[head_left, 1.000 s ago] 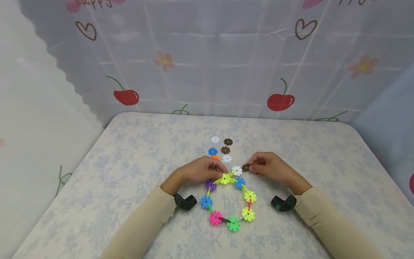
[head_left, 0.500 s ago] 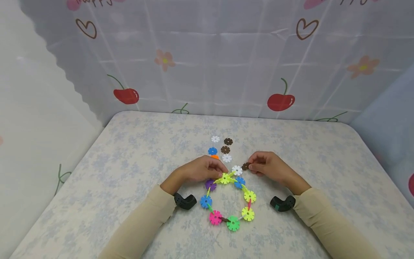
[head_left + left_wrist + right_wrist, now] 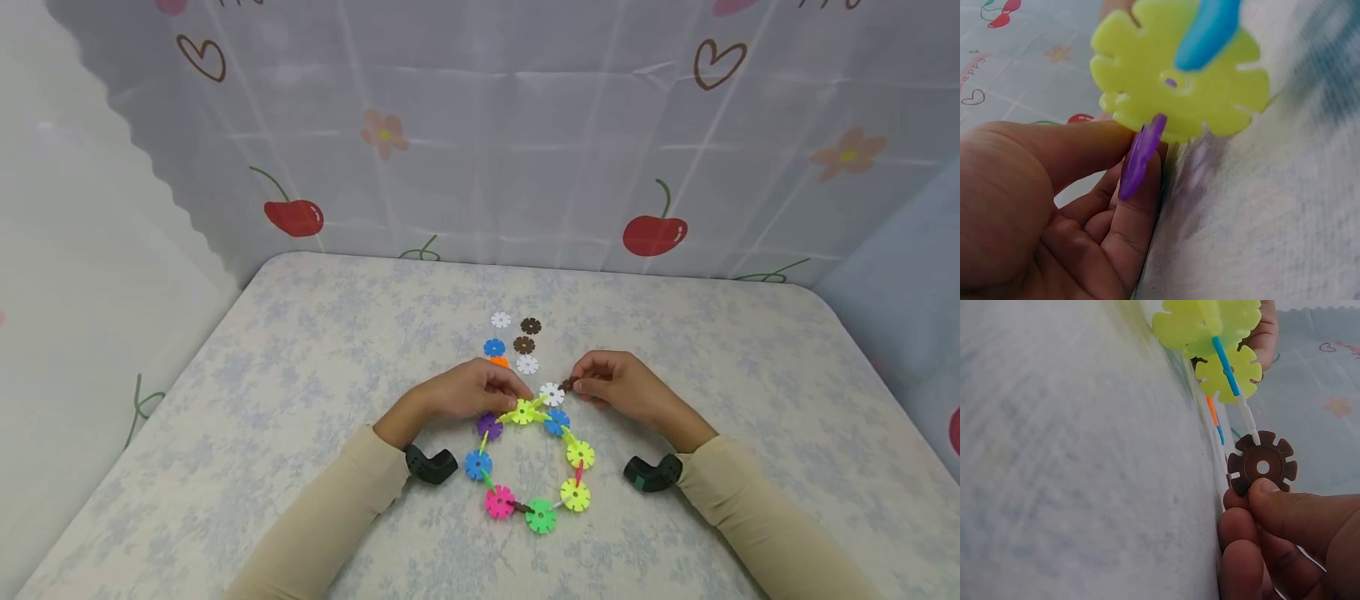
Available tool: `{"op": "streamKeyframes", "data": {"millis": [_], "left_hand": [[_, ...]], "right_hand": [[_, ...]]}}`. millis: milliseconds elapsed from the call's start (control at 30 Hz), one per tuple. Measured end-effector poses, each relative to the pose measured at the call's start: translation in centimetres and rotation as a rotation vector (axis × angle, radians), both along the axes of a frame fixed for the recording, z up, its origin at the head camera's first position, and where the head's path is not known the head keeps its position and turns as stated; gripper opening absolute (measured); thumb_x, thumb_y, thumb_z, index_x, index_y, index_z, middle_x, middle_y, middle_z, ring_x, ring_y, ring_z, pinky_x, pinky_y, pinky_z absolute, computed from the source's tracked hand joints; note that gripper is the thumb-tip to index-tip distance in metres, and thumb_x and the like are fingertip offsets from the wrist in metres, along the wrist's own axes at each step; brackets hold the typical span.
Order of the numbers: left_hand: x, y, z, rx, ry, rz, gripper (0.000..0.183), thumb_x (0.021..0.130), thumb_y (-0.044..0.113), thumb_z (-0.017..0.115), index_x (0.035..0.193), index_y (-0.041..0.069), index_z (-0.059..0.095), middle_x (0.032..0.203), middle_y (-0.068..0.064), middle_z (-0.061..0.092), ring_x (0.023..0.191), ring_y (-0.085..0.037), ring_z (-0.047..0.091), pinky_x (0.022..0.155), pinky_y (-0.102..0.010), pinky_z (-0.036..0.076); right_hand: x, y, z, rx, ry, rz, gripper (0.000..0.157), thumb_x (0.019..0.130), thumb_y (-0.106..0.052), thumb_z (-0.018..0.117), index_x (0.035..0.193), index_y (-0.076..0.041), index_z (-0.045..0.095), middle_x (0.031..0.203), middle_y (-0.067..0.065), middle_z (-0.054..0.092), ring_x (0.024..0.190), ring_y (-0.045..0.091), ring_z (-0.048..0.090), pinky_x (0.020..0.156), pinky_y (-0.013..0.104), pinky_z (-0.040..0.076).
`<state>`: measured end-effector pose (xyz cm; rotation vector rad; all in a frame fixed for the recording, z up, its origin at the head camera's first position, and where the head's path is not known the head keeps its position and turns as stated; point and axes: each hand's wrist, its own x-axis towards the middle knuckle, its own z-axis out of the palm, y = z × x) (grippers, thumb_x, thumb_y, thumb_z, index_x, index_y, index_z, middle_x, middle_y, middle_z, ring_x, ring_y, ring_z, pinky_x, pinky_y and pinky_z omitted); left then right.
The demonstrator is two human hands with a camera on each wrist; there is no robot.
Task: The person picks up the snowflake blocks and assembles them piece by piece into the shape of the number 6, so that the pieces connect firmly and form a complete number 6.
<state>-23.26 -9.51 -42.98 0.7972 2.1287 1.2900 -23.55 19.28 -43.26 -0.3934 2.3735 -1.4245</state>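
Observation:
Slotted plastic discs are linked into a colourful ring (image 3: 541, 523) on the table. My left hand (image 3: 476, 392) pinches the yellow disc (image 3: 522, 412) at the ring's far side, next to a purple disc (image 3: 1141, 159). A white disc (image 3: 552, 394) sticks outward from the ring at the upper right. Between thumb and fingers, my right hand (image 3: 622, 385) holds a brown disc (image 3: 1280, 467). In the right wrist view its slotted rim meets the white disc's end, the two at an angle to each other.
Beyond the hands lie loose discs: two brown (image 3: 531, 326), two white (image 3: 527, 364), a blue (image 3: 494, 347) and a partly hidden orange one (image 3: 498, 362). A patterned cloth covers the table (image 3: 337, 333). A printed curtain (image 3: 480, 167) hangs behind it.
The brown disc has turned from showing its face to nearly edge-on in the head view, and my right hand has shifted slightly left with it. My left hand keeps its hold.

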Motion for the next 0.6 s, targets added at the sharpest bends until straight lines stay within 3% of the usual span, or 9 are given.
{"op": "streamKeyframes", "data": {"millis": [233, 467, 600], "left_hand": [[0.05, 0.23, 0.12, -0.004, 0.014, -0.009, 0.022, 0.101, 0.005, 0.062, 0.119, 0.008, 0.073, 0.109, 0.001, 0.069, 0.092, -0.014, 0.063, 0.082, -0.028, 0.052], [0.01, 0.31, 0.28, -0.005, 0.036, -0.017, 0.021, 0.100, 0.002, 0.062, 0.117, 0.007, 0.074, 0.109, 0.002, 0.070, 0.090, -0.013, 0.063, 0.080, -0.027, 0.052], [0.08, 0.37, 0.26, -0.020, 0.025, -0.009, 0.020, 0.100, 0.003, 0.063, 0.116, 0.007, 0.075, 0.099, 0.001, 0.069, 0.084, -0.013, 0.060, 0.076, -0.027, 0.051]], "right_hand": [[0.15, 0.01, -0.20, -0.066, -0.002, 0.041, 0.005, 0.095, -0.003, 0.070, 0.099, -0.001, 0.067, 0.096, 0.013, 0.068, 0.088, 0.025, 0.068, 0.076, 0.032, 0.058], [0.01, 0.04, -0.26, -0.044, 0.041, 0.086, 0.005, 0.096, -0.002, 0.069, 0.095, -0.007, 0.066, 0.097, 0.010, 0.069, 0.091, 0.025, 0.068, 0.077, 0.031, 0.058], [0.03, 0.10, -0.39, -0.047, 0.052, 0.109, 0.003, 0.096, -0.002, 0.069, 0.097, -0.004, 0.067, 0.098, 0.011, 0.070, 0.091, 0.024, 0.068, 0.077, 0.031, 0.058]]}}
